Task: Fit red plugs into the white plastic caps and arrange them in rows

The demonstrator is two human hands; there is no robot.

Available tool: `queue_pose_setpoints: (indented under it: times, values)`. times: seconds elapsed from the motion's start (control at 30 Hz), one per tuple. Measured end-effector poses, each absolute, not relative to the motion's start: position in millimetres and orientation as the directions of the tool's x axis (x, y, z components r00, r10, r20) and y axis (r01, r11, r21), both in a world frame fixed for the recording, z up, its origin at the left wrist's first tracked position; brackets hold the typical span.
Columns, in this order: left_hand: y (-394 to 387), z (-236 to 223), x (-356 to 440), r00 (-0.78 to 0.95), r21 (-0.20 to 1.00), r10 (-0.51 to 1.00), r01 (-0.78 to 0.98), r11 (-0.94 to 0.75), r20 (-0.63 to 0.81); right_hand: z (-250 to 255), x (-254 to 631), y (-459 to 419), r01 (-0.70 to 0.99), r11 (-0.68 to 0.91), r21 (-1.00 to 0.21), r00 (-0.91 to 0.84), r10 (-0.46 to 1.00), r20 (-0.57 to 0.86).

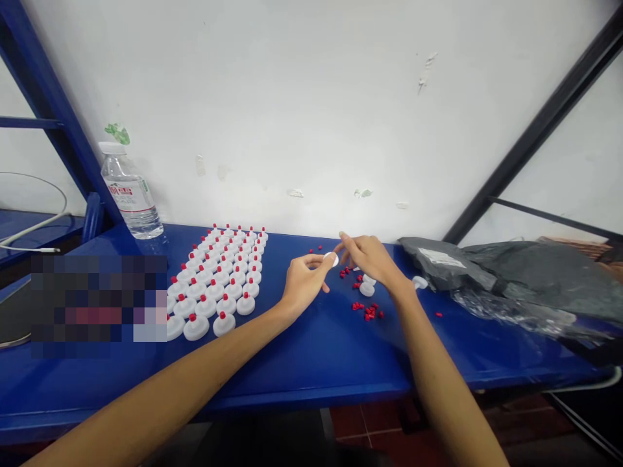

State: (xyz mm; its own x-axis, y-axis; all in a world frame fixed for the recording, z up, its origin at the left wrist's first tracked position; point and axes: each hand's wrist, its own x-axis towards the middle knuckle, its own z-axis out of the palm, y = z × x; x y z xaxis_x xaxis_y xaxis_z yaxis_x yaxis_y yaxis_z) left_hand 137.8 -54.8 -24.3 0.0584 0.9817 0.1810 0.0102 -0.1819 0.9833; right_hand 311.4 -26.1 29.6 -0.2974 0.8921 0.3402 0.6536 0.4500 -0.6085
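Observation:
My left hand (307, 277) pinches a white round cap (331, 259) between thumb and fingers, above the blue table. Just to its right, my right hand (368, 258) hangs close to the cap, its fingers bent a little and apart, with nothing visible in them. Below and beside the right hand lie loose red tips (370, 312) in small clusters and a few bare white caps (367, 288). Left of my left hand, many white caps with red tips (205, 305) stand upright in rows.
A water bottle (130, 194) stands at the back left against the wall. Dark plastic bags (540, 275) and clear wrap (511, 312) lie on the right. Another white piece (419, 283) sits near the bags. A blurred patch covers part of the table's left side.

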Motion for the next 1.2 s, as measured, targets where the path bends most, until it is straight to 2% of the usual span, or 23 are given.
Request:
queue_pose_setpoints:
  times: [0.13,0.23,0.47,0.6,0.67,0.7,0.77,0.83,0.9,0.97,1.0,1.07,1.2]
  values:
    - [-57.5,-18.7,138.9,0.039,0.989,0.998,-0.141,-0.046,0.052,39.8,313.2,-34.5,0.399,0.501,-0.768,-0.45,0.837,0.312]
    - [-58.4,-15.1,136.7,0.002,0.976,1.0,-0.218,-0.016,0.017,39.4,305.7,-38.3,0.345,0.498,-0.795,-0.537,0.8,0.268]
    - [-60.2,-11.8,135.5,0.007,0.969,0.999,-0.245,-0.041,0.044,27.2,295.2,-30.9,0.403,0.533,-0.744,-0.451,0.823,0.345]
    - [-65.6,-7.8,135.6,0.073,0.964,0.997,-0.264,-0.003,0.023,26.9,300.0,-26.5,0.385,0.51,-0.769,-0.39,0.845,0.366]
    - [-72.9,-6.1,134.6,0.12,0.976,0.988,-0.203,-0.076,0.102,27.3,302.1,-25.5,0.352,0.498,-0.793,-0.34,0.857,0.387]
    - [-78.3,-6.0,134.4,0.153,0.977,0.97,-0.133,-0.169,0.189,27.6,302.3,-25.5,0.339,0.49,-0.803,-0.327,0.862,0.388]
    - [-91.6,-8.4,136.0,0.292,0.887,0.856,0.054,-0.459,0.426,27.8,299.8,-27.0,0.319,0.465,-0.826,-0.336,0.87,0.361]
    - [-106.1,-14.7,141.9,0.517,0.622,0.594,0.142,-0.77,0.616,27.3,292.6,-30.8,0.31,0.435,-0.846,-0.391,0.869,0.303]
    - [-118.6,-23.5,151.5,0.674,0.315,0.265,0.05,-0.948,0.69,25.0,281.0,-36.8,0.317,0.413,-0.854,-0.467,0.851,0.238]
    - [-126.7,-31.0,161.2,0.682,0.126,0.042,-0.075,-0.989,0.73,20.1,266.5,-44.0,0.333,0.418,-0.845,-0.553,0.813,0.184]
    - [-128.8,-33.3,164.5,0.673,0.079,-0.021,-0.118,-0.99,0.739,16.6,258.8,-47.5,0.341,0.435,-0.833,-0.601,0.783,0.162]
    - [-129.7,-34.1,166.6,0.674,0.067,-0.043,-0.136,-0.988,0.737,7.6,243.9,-53.4,0.331,0.466,-0.82,-0.706,0.7,0.113]
    - [-125.8,-29.0,158.5,0.689,0.167,0.095,-0.038,-0.985,0.718,-12.2,220.8,-58.9,0.32,0.587,-0.744,-0.825,0.559,0.087]
